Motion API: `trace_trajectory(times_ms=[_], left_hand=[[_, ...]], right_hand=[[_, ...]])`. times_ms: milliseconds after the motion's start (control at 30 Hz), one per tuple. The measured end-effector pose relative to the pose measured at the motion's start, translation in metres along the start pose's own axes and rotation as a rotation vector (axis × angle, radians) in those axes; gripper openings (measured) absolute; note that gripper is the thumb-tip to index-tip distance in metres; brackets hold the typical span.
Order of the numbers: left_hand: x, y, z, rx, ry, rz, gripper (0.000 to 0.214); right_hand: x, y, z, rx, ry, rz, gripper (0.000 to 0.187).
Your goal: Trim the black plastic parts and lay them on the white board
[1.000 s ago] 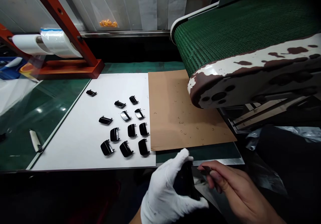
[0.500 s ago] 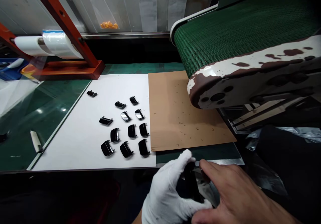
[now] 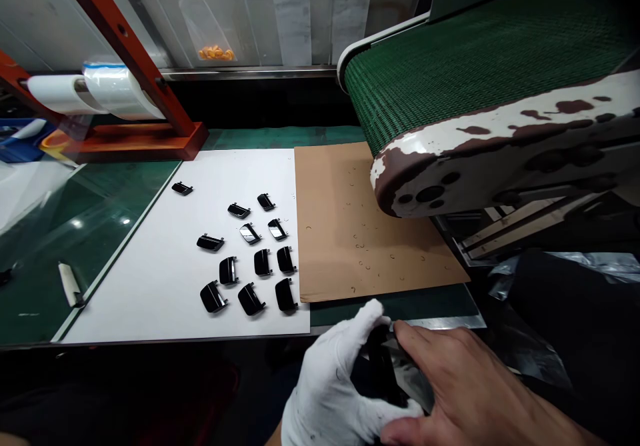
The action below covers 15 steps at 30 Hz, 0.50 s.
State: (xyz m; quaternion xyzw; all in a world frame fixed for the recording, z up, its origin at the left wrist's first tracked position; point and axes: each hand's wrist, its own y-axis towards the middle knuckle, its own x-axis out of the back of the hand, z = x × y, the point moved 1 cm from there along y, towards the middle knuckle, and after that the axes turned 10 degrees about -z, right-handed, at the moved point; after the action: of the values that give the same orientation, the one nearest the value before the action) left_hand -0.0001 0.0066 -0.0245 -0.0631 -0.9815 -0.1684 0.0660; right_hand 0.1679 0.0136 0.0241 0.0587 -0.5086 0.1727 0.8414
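My left hand (image 3: 333, 386), in a white glove, is shut on a glossy black plastic part (image 3: 383, 366) held upright at the bottom of the view. My bare right hand (image 3: 465, 386) spreads over that part from the right, fingers on its far edge and thumb low beside the glove. A shiny strip of film (image 3: 410, 373) shows between the part and my right hand. Most of the part is hidden by my hands. Several similar black parts (image 3: 250, 233) with small metal tabs lie on a white board (image 3: 140, 299), beyond my hands to the left.
A brown cardboard sheet (image 3: 360, 233) dotted with small rings lies right of the board. A green mesh conveyor (image 3: 475, 66) overhangs it at the right. A white-handled tool (image 3: 70, 285) lies on the green mat (image 3: 100, 206). Film rolls (image 3: 95, 93) sit on an orange stand (image 3: 140, 143).
My right hand has moved left from a pinch out to the right and now lies over the black part. The left hand and the parts on the board have stayed put.
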Motion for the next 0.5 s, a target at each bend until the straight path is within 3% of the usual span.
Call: trace_trajectory(times_ms=[300,500], left_hand=[[0.001,-0.002,0.0,-0.062,0.172,-0.026,0.082],[0.002,-0.002,-0.002,-0.095,0.217,-0.043,0.082]], right_hand=[[-0.014,-0.002,-0.002,0.137,-0.02,-0.227,0.084],[-0.019,-0.002,-0.004,0.202,-0.051,-0.291,0.084]])
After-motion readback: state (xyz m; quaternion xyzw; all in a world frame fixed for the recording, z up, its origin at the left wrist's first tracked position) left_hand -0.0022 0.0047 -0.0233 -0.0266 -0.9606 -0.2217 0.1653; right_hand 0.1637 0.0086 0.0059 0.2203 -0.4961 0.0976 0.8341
